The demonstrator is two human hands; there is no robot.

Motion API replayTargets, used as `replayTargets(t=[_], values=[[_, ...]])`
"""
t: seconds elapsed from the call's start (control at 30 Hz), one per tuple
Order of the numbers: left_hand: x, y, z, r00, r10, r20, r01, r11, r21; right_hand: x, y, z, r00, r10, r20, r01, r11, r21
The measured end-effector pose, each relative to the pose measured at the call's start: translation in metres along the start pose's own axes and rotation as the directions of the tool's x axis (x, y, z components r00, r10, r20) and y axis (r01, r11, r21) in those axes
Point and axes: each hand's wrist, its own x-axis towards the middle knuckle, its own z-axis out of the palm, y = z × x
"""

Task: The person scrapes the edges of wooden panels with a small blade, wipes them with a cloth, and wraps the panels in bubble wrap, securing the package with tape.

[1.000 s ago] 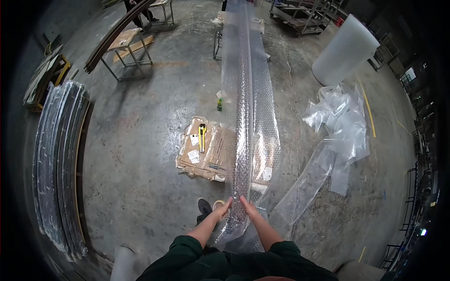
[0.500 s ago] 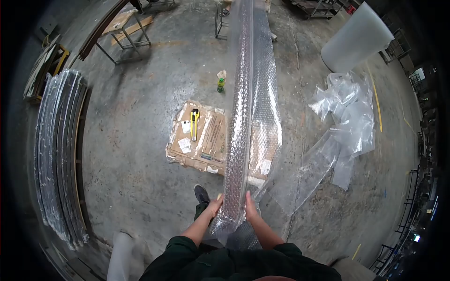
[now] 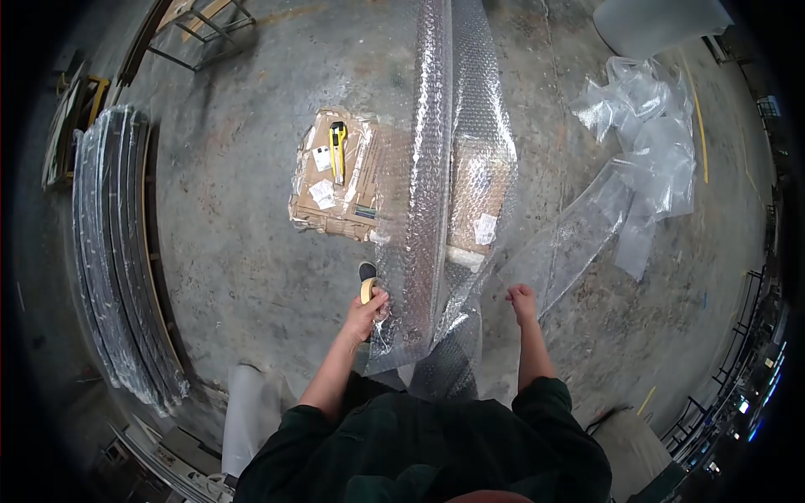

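Observation:
A long, narrow piece in bubble wrap [image 3: 430, 159] runs away from my body, its near end at my waist. Left of that end, my left hand [image 3: 365, 314] is closed around a roll of tape [image 3: 366, 290], close to the wrap's edge. My right hand [image 3: 521, 303] is held out to the right, apart from the wrapped piece, with its fingers curled together; anything inside them is hidden. Under the wrap sits a cardboard-covered support [image 3: 306, 189]. A yellow utility knife [image 3: 337, 153] lies on it beside white paper labels [image 3: 322, 194].
Loose bubble wrap [image 3: 646, 159] lies crumpled on the floor to the right, trailing toward my right hand. Beyond stands a big roll of wrap [image 3: 654, 25]. Wrapped long pieces [image 3: 113, 251] are stacked at the left. A pale roll [image 3: 247, 419] stands near my left elbow.
My right hand has let go of the bubble wrap and moved out to the right. My left hand has shifted left, showing the tape roll. The view has tilted down toward my body.

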Motion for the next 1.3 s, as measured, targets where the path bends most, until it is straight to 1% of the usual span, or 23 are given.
replayTargets(t=[0.1,0.17,0.23,0.33,0.37,0.43,0.53,0.57,0.6,0.63,0.67,0.7,0.77,0.83,0.87,0.9,1.0,1.03,1.1,1.13,1.17,1.2,1.3], values=[[0.005,-0.001,0.003,0.999,-0.029,-0.02,0.031,0.997,0.066,-0.039,-0.058,0.032,0.992,0.069,-0.106,-0.039,0.965,0.259],[0.013,-0.006,0.004,0.998,-0.054,-0.027,0.056,0.992,0.111,0.002,-0.041,0.058,0.997,-0.052,-0.057,0.073,0.88,0.47],[0.011,-0.004,0.013,0.997,-0.073,-0.029,0.076,0.987,0.14,0.007,-0.063,0.09,0.953,-0.275,0.128,0.189,0.867,0.461],[0.01,-0.006,0.004,0.998,-0.065,-0.025,0.068,0.983,0.17,0.008,-0.072,0.078,0.947,-0.165,0.274,0.137,0.984,0.117],[0.011,-0.009,0.001,0.998,-0.037,-0.047,0.046,0.981,0.186,0.007,-0.069,0.07,0.962,-0.226,0.152,0.201,0.965,0.166],[0.014,-0.015,-0.006,0.998,0.017,-0.064,-0.004,0.98,0.201,-0.007,-0.072,0.038,0.984,-0.155,0.09,0.144,0.983,0.117],[0.023,-0.026,-0.012,0.999,0.007,-0.035,0.001,0.976,0.219,-0.015,-0.077,0.023,0.997,-0.067,0.041,0.068,0.997,-0.022],[0.029,-0.033,-0.014,1.0,0.001,0.022,-0.006,0.978,0.208,-0.016,-0.079,0.022,0.999,-0.04,0.03,0.042,0.996,-0.078],[0.033,-0.04,-0.016,1.0,-0.017,0.02,0.013,0.985,0.17,-0.019,-0.077,0.028,0.973,-0.171,-0.157,0.106,0.929,-0.354],[0.036,-0.045,-0.014,0.999,-0.036,0.018,0.033,0.99,0.134,-0.033,-0.085,0.048,0.894,-0.339,-0.292,0.101,0.788,-0.607],[0.04,-0.047,-0.013,0.999,-0.051,0.017,0.049,0.994,0.099,-0.047,-0.098,0.07,0.773,-0.525,-0.355,0.031,0.591,-0.806],[0.042,-0.048,-0.014,0.999,-0.05,0.021,0.046,0.985,0.166,-0.061,-0.111,0.087,0.727,-0.618,-0.299,0.18,0.591,-0.786],[0.051,-0.052,-0.014,0.993,-0.088,0.075,0.078,0.989,0.125,-0.092,-0.13,0.122,0.593,-0.779,-0.203,0.464,0.537,-0.705],[0.057,-0.064,-0.018,0.986,-0.121,0.116,0.11,0.989,0.097,-0.12,-0.134,0.162,0.649,-0.752,-0.116,0.597,0.598,-0.534],[0.063,-0.068,-0.028,0.925,-0.342,0.164,0.319,0.936,0.151,-0.118,-0.118,0.182,0.73,-0.67,-0.134,0.545,0.689,-0.477],[0.066,-0.075,-0.029,0.916,-0.354,0.188,0.337,0.934,0.121,-0.106,-0.095,0.196,0.797,-0.587,-0.145,0.489,0.766,-0.418],[0.065,-0.086,-0.024,0.929,-0.315,0.196,0.298,0.948,0.112,-0.072,-0.033,0.213,0.85,-0.475,-0.229,0.351,0.834,-0.426],[0.067,-0.092,-0.027,0.928,-0.306,0.213,0.294,0.952,0.087,-0.07,-0.03,0.215,0.87,-0.436,-0.228,0.351,0.874,-0.336],[0.068,-0.094,-0.031,0.907,-0.374,0.194,0.359,0.927,0.108,-0.068,-0.031,0.219,0.906,-0.37,-0.206,0.345,0.927,-0.148],[0.068,-0.093,-0.03,0.896,-0.396,0.2,0.39,0.918,0.068,-0.065,-0.033,0.219,0.958,-0.236,-0.161,0.247,0.968,0.051],[0.068,-0.093,-0.03,0.905,-0.355,0.234,0.35,0.935,0.065,-0.062,-0.035,0.217,0.991,-0.11,-0.08,0.126,0.963,0.238],[0.065,-0.089,-0.027,0.905,-0.373,0.205,0.372,0.927,0.046,-0.056,-0.041,0.216,0.999,0.0,0.032,-0.013,0.916,0.401],[0.067,-0.088,-0.028,0.889,-0.406,0.213,0.402,0.913,0.062,-0.07,-0.092,0.209,0.942,0.093,0.322,-0.25,0.836,0.489]])
